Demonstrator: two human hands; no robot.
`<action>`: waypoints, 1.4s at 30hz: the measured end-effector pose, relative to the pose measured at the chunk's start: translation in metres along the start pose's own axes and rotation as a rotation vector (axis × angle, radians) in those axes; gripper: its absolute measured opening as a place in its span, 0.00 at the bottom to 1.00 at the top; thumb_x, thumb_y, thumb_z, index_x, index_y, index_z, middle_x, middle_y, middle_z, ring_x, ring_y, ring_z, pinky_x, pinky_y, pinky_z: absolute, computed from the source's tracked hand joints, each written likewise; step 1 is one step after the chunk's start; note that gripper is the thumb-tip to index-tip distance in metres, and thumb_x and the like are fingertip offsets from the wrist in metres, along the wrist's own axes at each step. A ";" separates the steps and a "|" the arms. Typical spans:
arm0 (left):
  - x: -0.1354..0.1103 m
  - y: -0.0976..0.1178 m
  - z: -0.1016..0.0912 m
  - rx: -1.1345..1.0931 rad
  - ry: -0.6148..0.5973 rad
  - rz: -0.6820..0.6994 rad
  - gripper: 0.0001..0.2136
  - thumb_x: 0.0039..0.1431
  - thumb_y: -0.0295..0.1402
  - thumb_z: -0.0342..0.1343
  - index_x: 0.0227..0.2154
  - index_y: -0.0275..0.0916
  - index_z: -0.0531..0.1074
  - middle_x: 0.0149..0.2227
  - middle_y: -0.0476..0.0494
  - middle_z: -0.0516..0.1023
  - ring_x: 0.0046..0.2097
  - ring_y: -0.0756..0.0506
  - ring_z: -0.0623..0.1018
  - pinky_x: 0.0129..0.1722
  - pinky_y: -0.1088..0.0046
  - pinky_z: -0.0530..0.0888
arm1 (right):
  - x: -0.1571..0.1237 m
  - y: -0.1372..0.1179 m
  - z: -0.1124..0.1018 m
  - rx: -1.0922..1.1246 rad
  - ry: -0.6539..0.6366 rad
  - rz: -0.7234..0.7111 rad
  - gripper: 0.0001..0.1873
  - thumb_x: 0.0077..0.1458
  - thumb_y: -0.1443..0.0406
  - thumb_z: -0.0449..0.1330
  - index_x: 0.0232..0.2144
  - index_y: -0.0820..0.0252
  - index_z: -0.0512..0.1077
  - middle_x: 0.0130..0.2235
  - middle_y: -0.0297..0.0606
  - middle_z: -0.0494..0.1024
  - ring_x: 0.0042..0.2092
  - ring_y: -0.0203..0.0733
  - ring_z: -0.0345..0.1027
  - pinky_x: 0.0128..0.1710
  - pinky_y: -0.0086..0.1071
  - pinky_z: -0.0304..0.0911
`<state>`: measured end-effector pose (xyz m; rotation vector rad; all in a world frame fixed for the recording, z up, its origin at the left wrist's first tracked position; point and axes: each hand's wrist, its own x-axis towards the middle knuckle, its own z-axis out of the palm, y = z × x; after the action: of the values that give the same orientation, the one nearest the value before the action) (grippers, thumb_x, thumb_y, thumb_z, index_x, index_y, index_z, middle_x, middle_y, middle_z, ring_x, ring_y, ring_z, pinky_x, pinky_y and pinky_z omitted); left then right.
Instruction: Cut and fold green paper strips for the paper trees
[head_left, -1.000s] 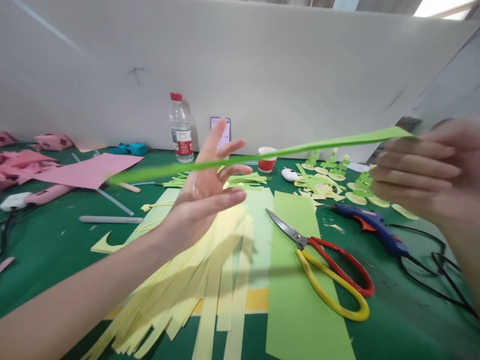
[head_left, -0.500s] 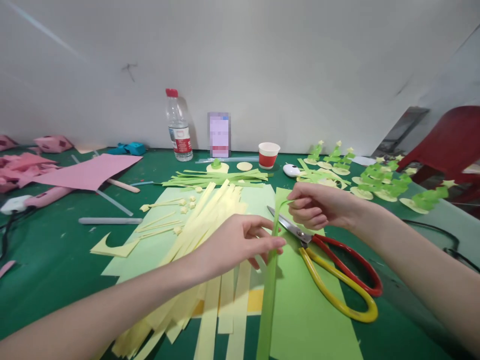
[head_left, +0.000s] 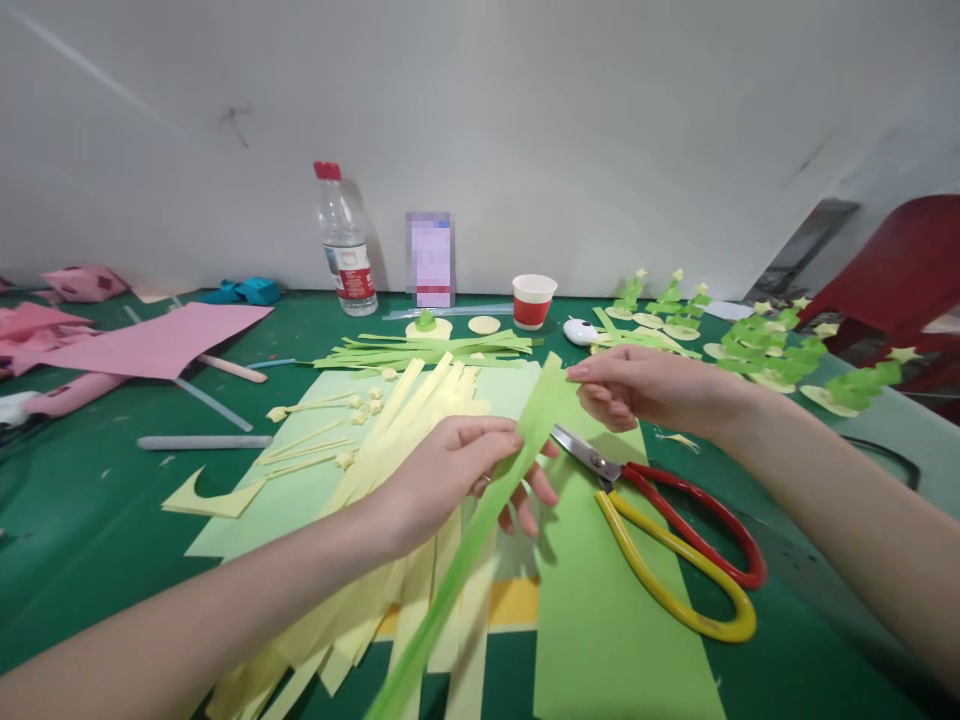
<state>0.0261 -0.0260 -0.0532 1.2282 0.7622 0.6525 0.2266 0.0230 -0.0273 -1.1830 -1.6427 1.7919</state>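
My left hand pinches a long bright-green paper strip between thumb and fingers. The strip slants from near the middle down to the bottom edge. At its upper end, my right hand has thumb and forefinger closed at the strip's edge, the other fingers curled. Scissors with one red and one yellow handle lie on a green paper sheet, just below my right hand. Under my left hand spreads a pile of pale yellow paper strips, partly hidden by the forearm.
Behind stand a water bottle, a phone and a paper cup. Green strips lie before them. Small paper plants with stars stand at right. Pink paper and a grey stick lie at left.
The green strip has swung from nearly upright to a slant, its lower end moving left. My left hand has closed its thumb over it. The view has shifted slightly.
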 end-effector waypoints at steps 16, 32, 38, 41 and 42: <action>-0.005 0.004 0.009 0.202 0.104 0.044 0.05 0.52 0.33 0.55 0.28 0.36 0.69 0.27 0.47 0.78 0.34 0.46 0.78 0.34 0.72 0.71 | -0.012 -0.001 0.053 -0.436 0.177 -0.346 0.09 0.53 0.63 0.49 0.23 0.60 0.60 0.22 0.29 0.62 0.20 0.28 0.54 0.18 0.25 0.53; -0.028 -0.013 0.025 0.873 -0.617 0.382 0.22 0.55 0.32 0.52 0.10 0.37 0.50 0.15 0.52 0.64 0.20 0.53 0.62 0.18 0.74 0.54 | 0.003 0.002 0.025 -0.033 0.559 -0.222 0.12 0.57 0.66 0.48 0.21 0.60 0.60 0.20 0.28 0.59 0.18 0.27 0.51 0.15 0.24 0.46; -0.011 0.007 0.004 0.568 -0.184 0.078 0.18 0.60 0.43 0.40 0.21 0.37 0.64 0.23 0.49 0.71 0.22 0.53 0.67 0.23 0.77 0.64 | -0.007 -0.001 0.044 -0.161 0.390 -0.257 0.11 0.53 0.66 0.52 0.19 0.61 0.60 0.18 0.27 0.57 0.18 0.28 0.51 0.17 0.24 0.48; -0.008 0.011 0.002 0.512 0.009 0.157 0.17 0.60 0.39 0.41 0.18 0.39 0.60 0.19 0.52 0.66 0.19 0.53 0.62 0.21 0.77 0.60 | -0.011 -0.002 0.051 -0.374 0.274 -0.334 0.12 0.54 0.66 0.51 0.19 0.60 0.59 0.16 0.26 0.57 0.18 0.28 0.51 0.18 0.25 0.49; -0.008 0.011 0.003 0.512 0.046 0.168 0.16 0.59 0.37 0.42 0.17 0.39 0.59 0.17 0.54 0.62 0.19 0.53 0.60 0.20 0.76 0.59 | -0.012 -0.002 0.053 -0.442 0.244 -0.369 0.12 0.54 0.66 0.49 0.20 0.60 0.59 0.16 0.26 0.57 0.18 0.28 0.51 0.18 0.26 0.48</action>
<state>0.0232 -0.0316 -0.0409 1.7636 0.9034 0.6440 0.1903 -0.0170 -0.0254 -1.1230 -2.0055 1.0491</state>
